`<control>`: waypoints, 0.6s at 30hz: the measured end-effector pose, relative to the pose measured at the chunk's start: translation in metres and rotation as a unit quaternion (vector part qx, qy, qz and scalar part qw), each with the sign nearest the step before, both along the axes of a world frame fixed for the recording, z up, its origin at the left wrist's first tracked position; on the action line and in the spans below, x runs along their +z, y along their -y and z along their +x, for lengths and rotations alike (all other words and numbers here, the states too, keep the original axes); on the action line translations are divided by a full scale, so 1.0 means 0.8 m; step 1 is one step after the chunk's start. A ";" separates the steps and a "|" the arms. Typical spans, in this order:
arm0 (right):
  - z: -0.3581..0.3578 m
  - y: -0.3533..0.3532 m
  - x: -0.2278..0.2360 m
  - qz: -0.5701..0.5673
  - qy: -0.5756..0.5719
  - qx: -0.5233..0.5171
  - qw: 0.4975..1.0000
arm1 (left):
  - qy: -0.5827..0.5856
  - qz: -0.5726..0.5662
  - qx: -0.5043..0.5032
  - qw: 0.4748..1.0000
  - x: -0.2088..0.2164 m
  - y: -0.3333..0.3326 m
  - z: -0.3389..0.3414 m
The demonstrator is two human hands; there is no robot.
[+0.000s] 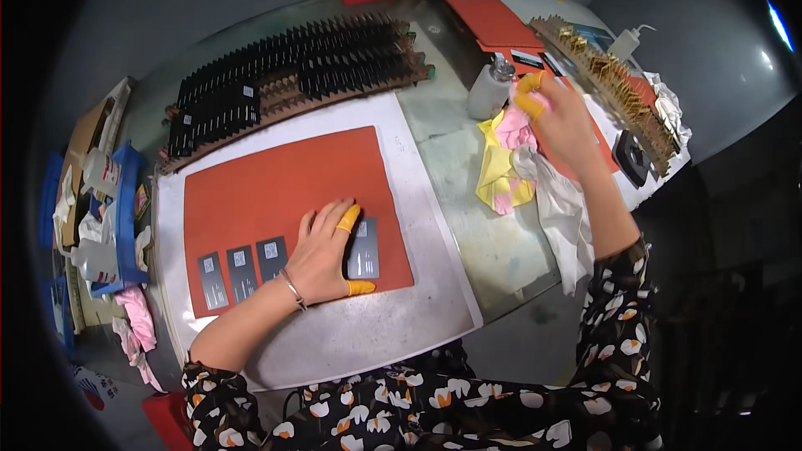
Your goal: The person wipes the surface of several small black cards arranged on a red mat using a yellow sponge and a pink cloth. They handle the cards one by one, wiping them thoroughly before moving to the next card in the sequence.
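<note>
I get an evenly bright view of the counter (443, 129), its glassy surface carrying a pale sheen. A blue-white streak of glare (780, 25) burns at far right, while the lower right sinks into near-black. My fisheye lens bows the counter's edges and blackens the corners; small print on the dark grey cards (241, 271) looks soft.

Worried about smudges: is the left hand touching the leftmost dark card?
Apart: the head view shows red mat and the second card between the left hand and the leftmost card.

cards (241, 271) on mat (288, 175), rack (280, 95) behind, bin (126, 209) left, bottle (485, 98) right
</note>
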State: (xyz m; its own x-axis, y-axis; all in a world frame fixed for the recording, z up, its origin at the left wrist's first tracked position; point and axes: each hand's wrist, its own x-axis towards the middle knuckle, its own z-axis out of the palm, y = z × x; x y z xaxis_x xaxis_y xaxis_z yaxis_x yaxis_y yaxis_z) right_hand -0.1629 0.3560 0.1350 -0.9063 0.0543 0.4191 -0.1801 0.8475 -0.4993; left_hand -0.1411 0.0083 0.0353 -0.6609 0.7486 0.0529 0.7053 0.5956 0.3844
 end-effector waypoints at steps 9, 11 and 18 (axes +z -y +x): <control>-0.128 -0.066 -0.011 0.375 0.000 -0.027 0.927 | 0.055 0.000 0.023 0.998 -0.014 -0.013 -0.004; -0.137 -0.063 -0.019 0.388 0.005 -0.026 0.921 | 0.044 0.017 0.025 0.999 -0.018 -0.009 -0.001; -0.164 -0.084 -0.032 0.348 0.059 0.003 0.936 | 0.008 0.068 0.050 0.996 -0.006 -0.020 -0.005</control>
State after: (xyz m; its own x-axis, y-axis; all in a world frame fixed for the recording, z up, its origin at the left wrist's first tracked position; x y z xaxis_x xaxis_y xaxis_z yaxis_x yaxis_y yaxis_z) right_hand -0.2942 0.4233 0.1095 -0.9477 -0.2003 0.2485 -0.1651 0.9740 0.1554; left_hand -0.1451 0.0244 0.0305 -0.7339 0.6650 0.1384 0.6377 0.6045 0.4774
